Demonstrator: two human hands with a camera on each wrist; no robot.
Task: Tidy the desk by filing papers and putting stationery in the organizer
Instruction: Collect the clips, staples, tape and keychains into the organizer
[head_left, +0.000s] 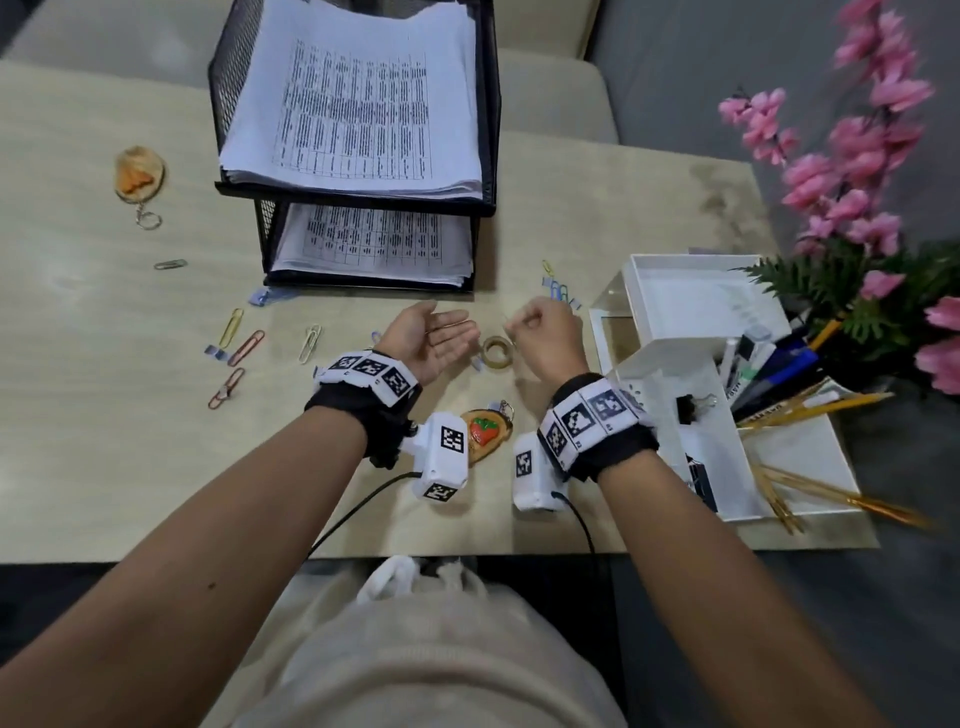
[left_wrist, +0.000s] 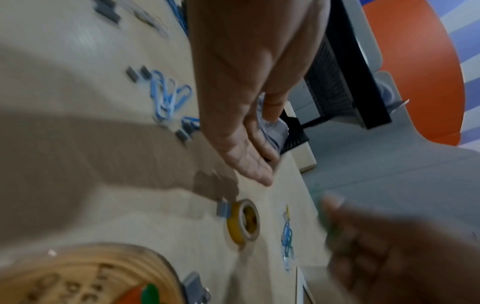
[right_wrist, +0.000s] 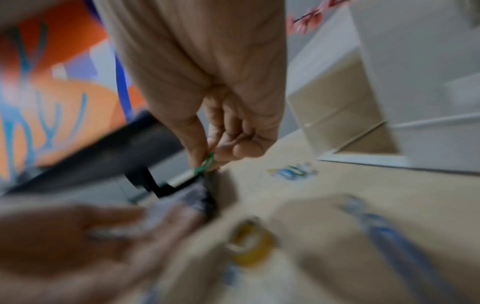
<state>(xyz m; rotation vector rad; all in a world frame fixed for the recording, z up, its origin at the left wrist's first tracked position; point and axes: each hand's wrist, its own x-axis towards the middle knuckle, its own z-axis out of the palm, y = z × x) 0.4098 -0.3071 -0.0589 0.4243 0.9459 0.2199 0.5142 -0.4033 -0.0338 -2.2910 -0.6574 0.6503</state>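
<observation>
My left hand (head_left: 441, 332) hovers palm-up and flat above the desk, with something small and pale lying on its fingers in the blurred right wrist view. My right hand (head_left: 540, 325) is curled just right of it, pinching a green paper clip (right_wrist: 205, 163) between thumb and fingertips. A yellow tape roll (head_left: 496, 352) sits on the desk between and below both hands. Loose paper clips (head_left: 244, 345) lie scattered at the left, and a blue cluster of clips (head_left: 558, 291) lies beyond my right hand. The white organizer (head_left: 691, 322) stands at the right.
A black mesh paper tray (head_left: 485, 156) with printed sheets on two levels stands at the back centre. A strawberry keychain (head_left: 485, 428) lies near my wrists, another keychain (head_left: 139, 174) far left. Pens and pencils (head_left: 789, 384) fill the organizer; pink flowers (head_left: 852, 156) stand behind it.
</observation>
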